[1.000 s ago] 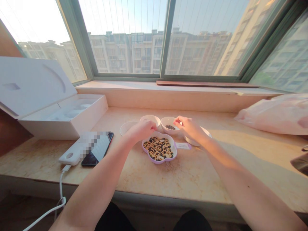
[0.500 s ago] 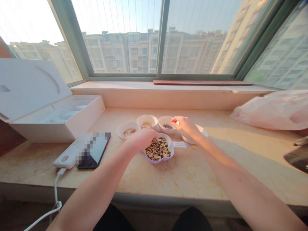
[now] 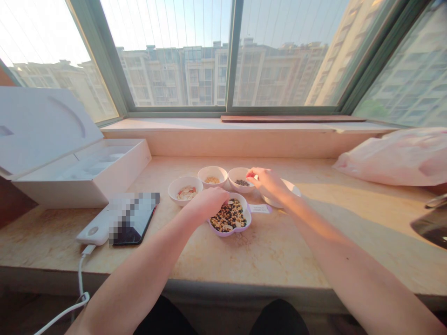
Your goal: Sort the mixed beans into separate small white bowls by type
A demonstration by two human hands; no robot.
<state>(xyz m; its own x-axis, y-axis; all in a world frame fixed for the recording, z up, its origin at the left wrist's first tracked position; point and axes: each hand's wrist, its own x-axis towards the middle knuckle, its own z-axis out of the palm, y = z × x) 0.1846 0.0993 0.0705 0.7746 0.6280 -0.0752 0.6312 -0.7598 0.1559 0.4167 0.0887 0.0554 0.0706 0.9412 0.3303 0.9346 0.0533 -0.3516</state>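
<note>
A purple flower-shaped dish holds mixed beans and seeds on the stone sill. My left hand rests at its left rim with fingers curled down into the mix. My right hand hovers pinched over a small white bowl with a few dark beans. Two more white bowls stand to the left: one with yellow grains, one with pale and red pieces. Another white bowl sits partly hidden behind my right wrist. A small label lies beside the dish.
An open white box stands at the left. A white power bank with a cable and a dark phone lie near the front edge. A pink plastic bag lies at the right, a dark object at the far right edge.
My left hand came back from the yellow-grain bowl to the purple dish's left rim. My right hand stayed pinched over the dark-bean bowl. The view shifted slightly.
</note>
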